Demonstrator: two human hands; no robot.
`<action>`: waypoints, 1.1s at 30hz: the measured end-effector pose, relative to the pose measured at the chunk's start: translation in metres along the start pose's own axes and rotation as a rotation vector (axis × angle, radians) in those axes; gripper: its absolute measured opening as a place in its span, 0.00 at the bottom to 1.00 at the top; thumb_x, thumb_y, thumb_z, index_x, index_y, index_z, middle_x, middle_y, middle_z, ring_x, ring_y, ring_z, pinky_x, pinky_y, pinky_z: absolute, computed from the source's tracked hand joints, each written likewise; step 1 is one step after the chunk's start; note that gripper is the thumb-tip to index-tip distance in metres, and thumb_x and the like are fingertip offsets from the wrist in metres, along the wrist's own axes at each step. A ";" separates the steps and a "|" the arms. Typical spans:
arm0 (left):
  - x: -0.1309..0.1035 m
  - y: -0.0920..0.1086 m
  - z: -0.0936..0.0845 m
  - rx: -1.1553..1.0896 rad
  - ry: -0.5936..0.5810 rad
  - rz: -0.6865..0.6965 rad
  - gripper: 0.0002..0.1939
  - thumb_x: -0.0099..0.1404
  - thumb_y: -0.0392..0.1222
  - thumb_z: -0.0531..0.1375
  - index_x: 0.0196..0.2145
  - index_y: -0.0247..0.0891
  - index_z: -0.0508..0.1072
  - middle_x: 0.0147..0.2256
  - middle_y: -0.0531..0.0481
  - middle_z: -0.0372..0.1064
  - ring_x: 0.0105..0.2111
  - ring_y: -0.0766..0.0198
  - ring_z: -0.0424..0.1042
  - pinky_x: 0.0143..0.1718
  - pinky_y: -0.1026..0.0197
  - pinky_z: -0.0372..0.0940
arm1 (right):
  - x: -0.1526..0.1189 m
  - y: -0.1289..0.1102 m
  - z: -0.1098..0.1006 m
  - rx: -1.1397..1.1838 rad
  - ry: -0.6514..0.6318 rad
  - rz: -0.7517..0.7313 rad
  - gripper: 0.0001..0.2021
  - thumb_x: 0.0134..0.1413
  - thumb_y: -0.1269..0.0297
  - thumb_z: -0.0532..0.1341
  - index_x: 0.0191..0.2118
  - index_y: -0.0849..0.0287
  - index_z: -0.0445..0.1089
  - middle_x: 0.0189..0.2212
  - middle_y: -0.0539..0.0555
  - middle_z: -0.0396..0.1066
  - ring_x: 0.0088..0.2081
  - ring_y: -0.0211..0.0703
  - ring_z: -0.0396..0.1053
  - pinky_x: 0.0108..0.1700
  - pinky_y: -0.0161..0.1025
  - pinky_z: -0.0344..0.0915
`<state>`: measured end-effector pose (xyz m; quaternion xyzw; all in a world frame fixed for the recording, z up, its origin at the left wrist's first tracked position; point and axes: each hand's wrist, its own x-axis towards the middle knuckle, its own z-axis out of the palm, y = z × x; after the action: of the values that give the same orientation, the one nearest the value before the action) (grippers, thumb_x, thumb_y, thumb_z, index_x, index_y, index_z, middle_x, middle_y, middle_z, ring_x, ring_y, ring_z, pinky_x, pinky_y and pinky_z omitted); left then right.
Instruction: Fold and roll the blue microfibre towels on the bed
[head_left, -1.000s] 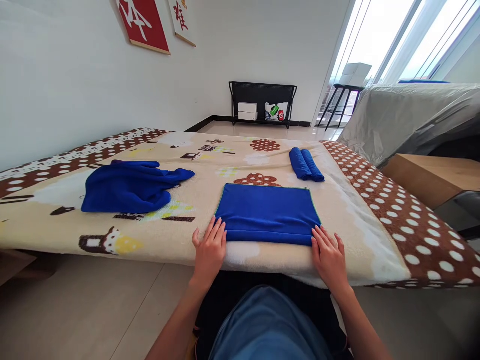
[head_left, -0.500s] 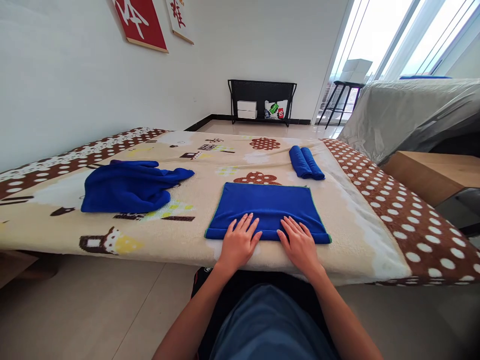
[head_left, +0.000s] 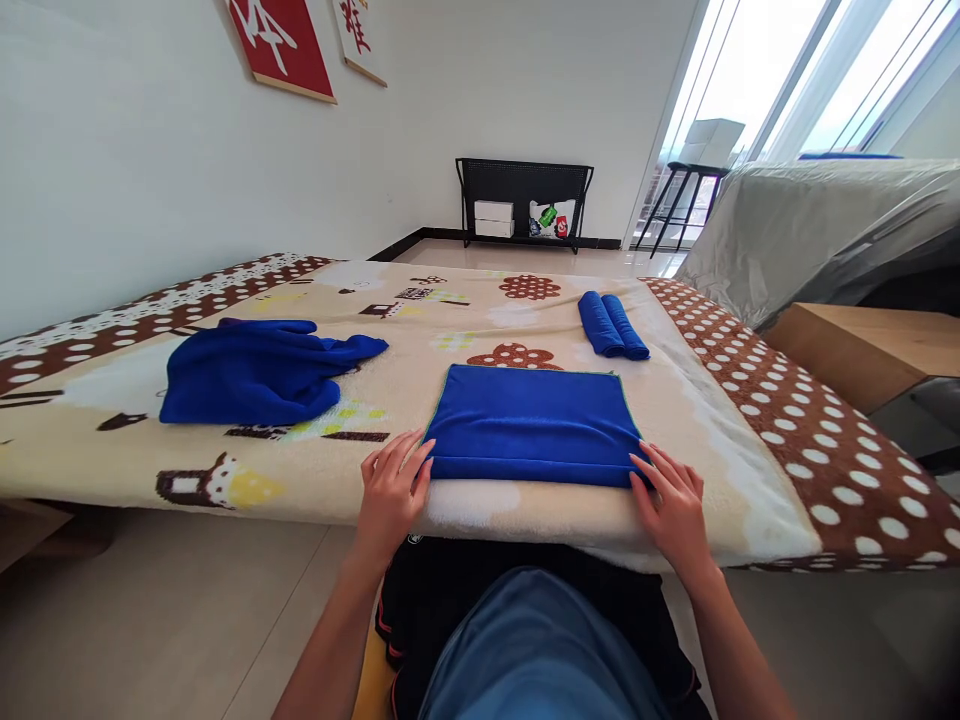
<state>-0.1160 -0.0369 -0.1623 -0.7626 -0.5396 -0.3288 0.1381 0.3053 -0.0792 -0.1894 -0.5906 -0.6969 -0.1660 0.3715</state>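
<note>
Item one: folded blue towel (head_left: 534,425), a flat rectangle with a thin green edging, lying in the lower centre of the frame on the patterned blanket (head_left: 375,340) that covers the bed, close to the near edge.

Item two: our left hand (head_left: 391,492), at the towel's lower left corner. Its fingers (head_left: 415,452) are spread loosely and laid against that corner; whether they pinch the cloth or only touch it we cannot tell.

Item three: our right hand (head_left: 673,505), at the towel's lower right corner. Fingers extended and slightly apart, tips touching the towel's edge, palm down on the blanket; we see no closed grasp.

Item four: crumpled blue towel (head_left: 259,370), a loose heap at mid left of the frame, well apart from the folded one.

Item five: rolled blue towel (head_left: 611,326), above and to the right of the folded towel, near the blanket's brown dotted border.

Item six: black rack (head_left: 523,205) against the far wall, upper centre, holding white boxes and a printed bag.

Item seven: red wall hanging (head_left: 281,45), upper left.

Item eight: grey-covered furniture (head_left: 817,230) at right, beside a wooden surface (head_left: 862,355).
</note>
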 end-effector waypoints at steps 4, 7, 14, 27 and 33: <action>-0.012 -0.014 -0.018 -0.118 -0.070 0.175 0.20 0.72 0.34 0.52 0.57 0.45 0.72 0.54 0.48 0.74 0.57 0.59 0.70 0.58 0.53 0.61 | -0.011 0.014 -0.014 0.060 0.029 -0.077 0.11 0.63 0.64 0.60 0.48 0.50 0.77 0.47 0.51 0.76 0.50 0.44 0.72 0.56 0.46 0.59; -0.018 -0.024 -0.023 -0.137 -0.165 0.210 0.23 0.71 0.33 0.51 0.61 0.46 0.69 0.58 0.49 0.71 0.60 0.59 0.68 0.59 0.53 0.60 | -0.018 0.029 -0.018 0.074 -0.086 -0.120 0.15 0.65 0.63 0.57 0.53 0.51 0.74 0.50 0.51 0.75 0.52 0.44 0.71 0.56 0.46 0.59; -0.018 -0.027 -0.010 -0.188 -0.173 0.072 0.20 0.71 0.38 0.50 0.57 0.45 0.72 0.55 0.48 0.73 0.58 0.57 0.69 0.60 0.52 0.61 | -0.016 0.036 -0.009 0.056 -0.134 -0.042 0.15 0.66 0.60 0.55 0.52 0.52 0.75 0.50 0.52 0.75 0.53 0.45 0.69 0.56 0.46 0.58; 0.006 -0.016 0.001 -0.308 -0.113 -0.246 0.14 0.65 0.39 0.53 0.46 0.42 0.74 0.46 0.49 0.76 0.50 0.54 0.70 0.56 0.49 0.55 | -0.001 0.036 0.003 0.089 -0.080 0.064 0.17 0.64 0.61 0.56 0.56 0.55 0.68 0.44 0.52 0.75 0.48 0.45 0.68 0.52 0.43 0.57; 0.024 0.002 0.005 -0.210 -0.132 -0.423 0.13 0.62 0.36 0.53 0.40 0.42 0.74 0.41 0.49 0.76 0.47 0.54 0.71 0.55 0.45 0.53 | 0.010 0.024 0.009 0.003 -0.035 0.163 0.15 0.62 0.62 0.55 0.52 0.55 0.71 0.45 0.53 0.74 0.49 0.48 0.66 0.52 0.45 0.55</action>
<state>-0.1074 -0.0177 -0.1503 -0.6626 -0.6582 -0.3540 -0.0493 0.3251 -0.0599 -0.1931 -0.6477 -0.6531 -0.1239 0.3722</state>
